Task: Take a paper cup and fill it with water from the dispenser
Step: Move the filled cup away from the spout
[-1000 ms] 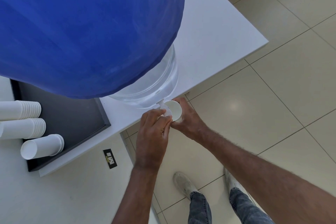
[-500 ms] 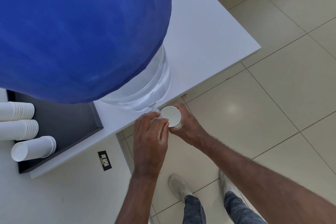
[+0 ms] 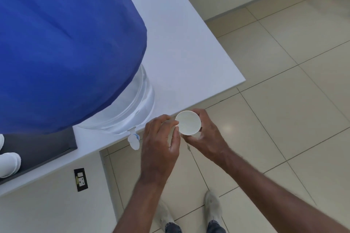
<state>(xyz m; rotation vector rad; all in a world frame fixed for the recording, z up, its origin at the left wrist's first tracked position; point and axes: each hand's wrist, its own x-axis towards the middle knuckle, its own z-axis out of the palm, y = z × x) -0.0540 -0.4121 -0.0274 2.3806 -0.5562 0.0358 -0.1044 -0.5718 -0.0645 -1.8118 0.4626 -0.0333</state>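
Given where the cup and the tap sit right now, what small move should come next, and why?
Probably carry the paper cup left until its mouth sits under the tap. The right hand holds the cup upright, off to the right of the tap, and the left hand is open between them, off the tap. Whether the cup holds water, I cannot tell.

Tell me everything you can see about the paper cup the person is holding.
The paper cup is plain white, round-mouthed, and looks like thin matte paper. It is seen from almost straight above, upright, so mostly the rim and inside show; whether it holds water cannot be told. The right hand wraps its side from the right and below, while the left hand sits close at its left, fingertips at the rim. It is held off the white counter's edge, to the right of the dispenser tap, not under it.
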